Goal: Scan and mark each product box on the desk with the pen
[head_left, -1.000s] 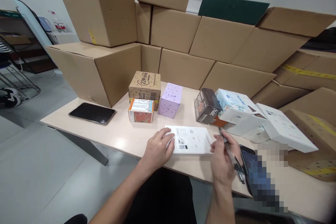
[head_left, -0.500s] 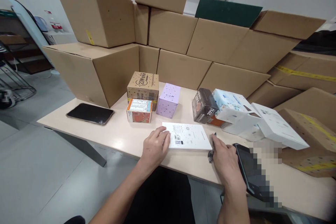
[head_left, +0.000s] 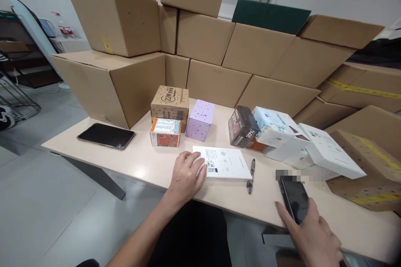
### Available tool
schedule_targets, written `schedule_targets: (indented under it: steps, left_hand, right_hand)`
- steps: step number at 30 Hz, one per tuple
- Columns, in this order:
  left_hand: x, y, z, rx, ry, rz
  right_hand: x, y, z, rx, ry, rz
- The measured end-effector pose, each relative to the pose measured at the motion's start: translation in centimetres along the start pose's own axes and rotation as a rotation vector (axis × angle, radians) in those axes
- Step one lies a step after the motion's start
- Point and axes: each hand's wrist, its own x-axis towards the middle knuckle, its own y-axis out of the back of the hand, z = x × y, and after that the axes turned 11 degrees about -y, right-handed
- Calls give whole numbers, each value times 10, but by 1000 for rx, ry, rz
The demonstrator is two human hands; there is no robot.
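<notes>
My left hand (head_left: 188,174) rests on the left end of a flat white box (head_left: 230,162), fingers bent over its edge and top. Small printed patches show on the box's upper face. A dark pen (head_left: 251,177) lies on the table just off the box's right edge, touched by neither hand. Farther right, my right hand (head_left: 313,231) is around the lower part of a black handheld device (head_left: 296,196), with the thumb on its left side and the fingers on its right. The palm side and the device's lower end are hidden.
A phone (head_left: 106,136) lies at the table's left. Behind the white box stand an orange-and-white box (head_left: 165,132), a brown carton (head_left: 169,102), a lilac box (head_left: 200,120), a dark brown box (head_left: 242,126) and a blue-white pack (head_left: 275,125). Large cartons (head_left: 219,81) wall the back.
My right hand has left the pen and moved right and nearer to me, onto the black device. The pen now lies uncovered. My left hand stays on the white box.
</notes>
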Motion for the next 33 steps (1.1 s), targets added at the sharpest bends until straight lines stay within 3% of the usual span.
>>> schedule_targets:
  steps: [7,12,14,18,21,23,27,33]
  left_hand:
    - [0,2,1,-21,-46,-39]
    - [0,1,1,-35,-55,-47]
    - [-1,0,0,-60,-59,-41]
    - [-1,-2,-2,-109,-67,-23]
    - [-2,-2,-3,-155,-59,-16]
    - [-3,-2,-4,-192,-30,-7]
    - [-4,-4,-5,-219,26,4]
    - [-4,-3,-5,-221,25,-62]
  right_hand:
    - [1,-7,-2,111,-23,78]
    - [-30,-10,-9,406,74,115]
    - [-52,-16,-23,548,159,123]
    - [-91,-38,-67,741,493,167]
    - [-106,-58,-96,743,726,307]
    - [-110,-68,-107,710,795,408]
    - [-114,-77,-114,671,800,483]
    - [-114,-75,-111,673,819,437]
